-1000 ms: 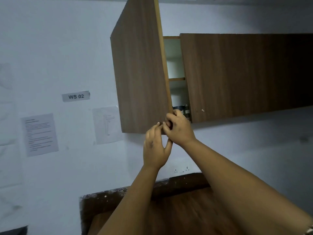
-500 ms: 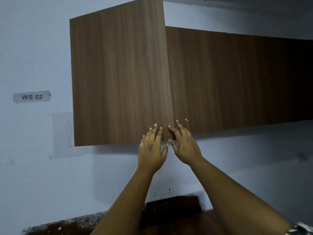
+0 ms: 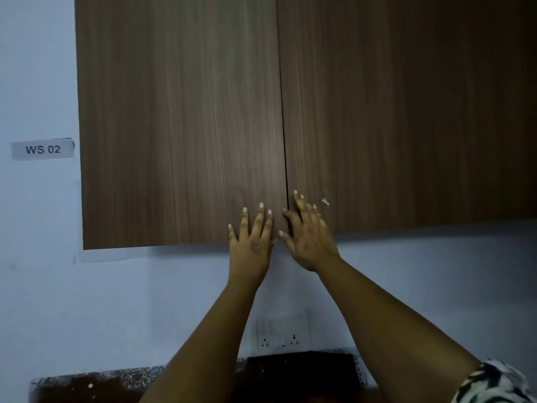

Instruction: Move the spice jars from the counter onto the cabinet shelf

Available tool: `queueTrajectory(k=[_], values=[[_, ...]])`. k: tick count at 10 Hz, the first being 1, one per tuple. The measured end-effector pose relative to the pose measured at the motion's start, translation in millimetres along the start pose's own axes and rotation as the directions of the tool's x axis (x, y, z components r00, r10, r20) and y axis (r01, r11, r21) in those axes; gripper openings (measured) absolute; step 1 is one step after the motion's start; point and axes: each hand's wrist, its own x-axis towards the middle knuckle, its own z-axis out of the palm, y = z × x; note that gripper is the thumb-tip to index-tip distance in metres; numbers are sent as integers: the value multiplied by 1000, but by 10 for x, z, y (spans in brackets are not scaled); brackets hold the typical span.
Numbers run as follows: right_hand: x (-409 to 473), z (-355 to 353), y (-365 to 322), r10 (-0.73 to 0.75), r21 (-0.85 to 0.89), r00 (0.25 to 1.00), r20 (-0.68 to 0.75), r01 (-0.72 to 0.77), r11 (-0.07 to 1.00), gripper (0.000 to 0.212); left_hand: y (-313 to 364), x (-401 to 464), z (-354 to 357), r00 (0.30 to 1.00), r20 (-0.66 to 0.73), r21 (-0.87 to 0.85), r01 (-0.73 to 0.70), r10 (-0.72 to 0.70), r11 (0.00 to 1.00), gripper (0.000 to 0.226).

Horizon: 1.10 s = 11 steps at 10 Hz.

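1. Wood-grain doors: in the head view, the left cabinet door (image 3: 180, 120), ajar a second ago, now sits flush beside the right door (image 3: 406, 112). We judge the shelving done.
2. We press our left hand (image 3: 251, 245) and right hand (image 3: 309, 242) flat on the doors, fingers spread, gripping nothing.
3. We count two doors, two hands, one wall label (image 3: 43, 149), one socket plate (image 3: 282, 334); no spice jars show, and the counter (image 3: 96, 385) edge shows none.

Left cabinet door (image 3: 180, 120) swung fully shut from half open, shelves and jars now hidden, left hand (image 3: 251, 242) and right hand (image 3: 308, 242) now flat-fingered against the door fronts
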Motion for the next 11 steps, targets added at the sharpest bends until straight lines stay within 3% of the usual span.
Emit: queueTrajectory(k=[1, 4, 7, 9, 11], values=[[154, 69, 179, 97, 23, 995, -39, -96, 995, 69, 2, 66, 61, 999, -51, 90, -4, 9, 996, 65], [388, 388, 288, 119, -70, 981, -152, -130, 989, 56, -106, 244, 360, 986, -145, 174, -54, 80, 983, 69], [467, 473, 300, 101, -91, 969, -225, -124, 988, 57, -178, 306, 446, 985, -130, 214, -82, 111, 973, 63], [415, 423, 273, 118, -75, 982, -149, -130, 989, 59, -162, 261, 478, 992, -91, 153, -71, 86, 986, 63], [35, 430, 228, 86, -27, 996, -30, -87, 996, 63, 141, 193, 401, 989, -142, -96, -44, 29, 994, 61]])
